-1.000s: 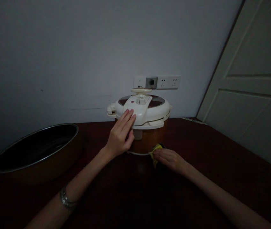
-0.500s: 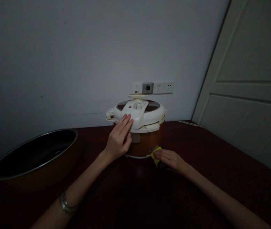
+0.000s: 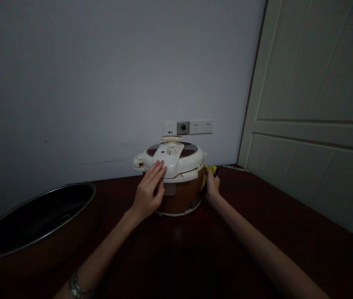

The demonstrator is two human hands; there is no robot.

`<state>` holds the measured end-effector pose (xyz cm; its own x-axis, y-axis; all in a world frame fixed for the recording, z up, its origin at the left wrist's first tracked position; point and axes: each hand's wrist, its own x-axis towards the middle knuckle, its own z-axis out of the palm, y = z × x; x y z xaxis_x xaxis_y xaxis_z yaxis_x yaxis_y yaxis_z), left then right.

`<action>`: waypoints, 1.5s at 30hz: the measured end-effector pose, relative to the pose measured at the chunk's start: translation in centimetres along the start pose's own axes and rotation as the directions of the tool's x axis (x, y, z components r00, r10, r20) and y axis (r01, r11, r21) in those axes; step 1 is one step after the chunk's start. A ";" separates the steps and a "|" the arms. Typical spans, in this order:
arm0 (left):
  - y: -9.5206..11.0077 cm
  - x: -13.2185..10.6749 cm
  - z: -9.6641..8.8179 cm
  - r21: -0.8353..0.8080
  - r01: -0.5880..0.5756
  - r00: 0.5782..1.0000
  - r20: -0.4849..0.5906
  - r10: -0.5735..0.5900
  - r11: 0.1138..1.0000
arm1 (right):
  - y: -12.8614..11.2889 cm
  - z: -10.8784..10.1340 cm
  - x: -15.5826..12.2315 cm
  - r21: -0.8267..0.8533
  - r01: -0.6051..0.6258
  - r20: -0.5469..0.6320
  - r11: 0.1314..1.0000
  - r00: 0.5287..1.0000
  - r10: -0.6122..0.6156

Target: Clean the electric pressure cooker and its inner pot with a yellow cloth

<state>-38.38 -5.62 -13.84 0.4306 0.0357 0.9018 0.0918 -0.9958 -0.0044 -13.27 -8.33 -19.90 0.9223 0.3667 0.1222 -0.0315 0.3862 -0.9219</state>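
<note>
An electric pressure cooker (image 3: 181, 193) with a brown body and a white lid (image 3: 191, 161) stands upright on the dark red table. My left hand (image 3: 148, 189) lies with its fingers stretched out against the front of the lid; it grips nothing. At the cooker's right side, my right hand (image 3: 213, 182) is closed on a yellow and dark cloth (image 3: 205, 176), pressed against the brown body. Part of the cloth is hidden behind the fingers and the cooker.
A large round pan (image 3: 54, 234), dark inside with a metal rim, sits at the left on the table (image 3: 176, 265). Behind the cooker, wall sockets (image 3: 201, 127) line the grey wall. A panelled door (image 3: 313, 104) rises at the right.
My right hand has moved with the cloth from the cooker's lower front right, up and back along its right side. My left hand stays on the lid. The view has shifted slightly.
</note>
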 end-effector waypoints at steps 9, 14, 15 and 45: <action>0.5 -0.3 1.1 -0.051 0.061 0.994 -0.092 -0.066 0.997 | -1.8 0.2 -6.6 -0.016 0.268 0.183 0.963 0.948 -0.261; 0.4 -0.4 0.9 -0.033 0.054 0.996 -0.073 -0.056 0.998 | 0.3 0.3 -0.8 -0.130 0.106 0.091 0.986 0.991 -0.094; 0.4 -0.4 0.9 -0.031 0.054 0.996 -0.075 -0.056 0.998 | 1.1 -0.1 -0.3 -0.152 0.072 0.082 0.986 0.995 -0.060; 0.4 0.2 -0.2 -0.104 0.092 0.995 -0.034 -0.096 0.990 | 0.9 -7.2 -3.2 0.317 0.947 0.831 -0.052 -0.304 -0.467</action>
<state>-38.47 -6.02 -13.57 0.3894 0.1283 0.9121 0.0372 -0.9916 0.1236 -13.46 -15.27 -23.74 -0.5855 0.4114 0.6985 0.7529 0.5955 0.2803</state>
